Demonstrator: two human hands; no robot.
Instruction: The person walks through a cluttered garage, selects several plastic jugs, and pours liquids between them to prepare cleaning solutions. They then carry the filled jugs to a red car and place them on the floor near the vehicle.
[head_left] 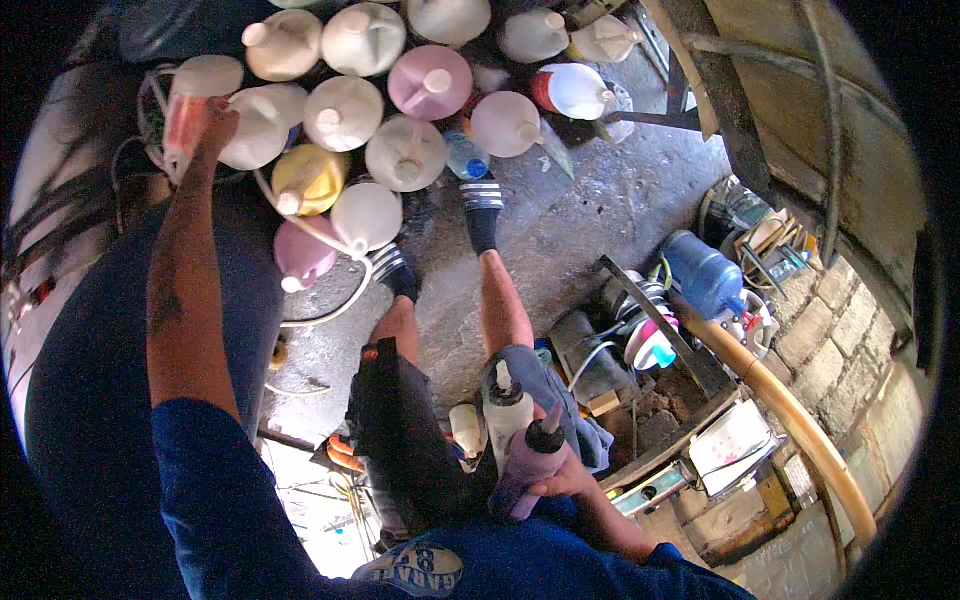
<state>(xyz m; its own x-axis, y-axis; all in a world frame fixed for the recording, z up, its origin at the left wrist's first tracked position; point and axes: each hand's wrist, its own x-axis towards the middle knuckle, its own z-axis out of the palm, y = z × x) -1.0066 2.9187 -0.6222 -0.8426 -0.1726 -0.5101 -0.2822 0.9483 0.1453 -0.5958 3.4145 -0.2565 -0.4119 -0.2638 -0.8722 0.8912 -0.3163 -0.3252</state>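
My left arm stretches far forward to the upper left. There my left hand (214, 124) is closed between a red-labelled jug (184, 118) and a whitish plastic jug (265, 128); which of the two it grips I cannot make out. Close to my body, my right hand (567, 482) is wrapped round a purple squeeze bottle (533, 465) with a black cap and nozzle. Right beside it stands a whitish squeeze bottle (507, 410), also black-capped. Whether my right fingers touch that one too is hidden.
Several large jugs crowd the floor ahead, among them a pink jug (431, 82) and a yellow jug (312, 180). A pale hose (340, 312) curls near my feet. To the right are a blue water bottle (703, 268), a bamboo pole (790, 400) and a cluttered wooden frame (672, 325).
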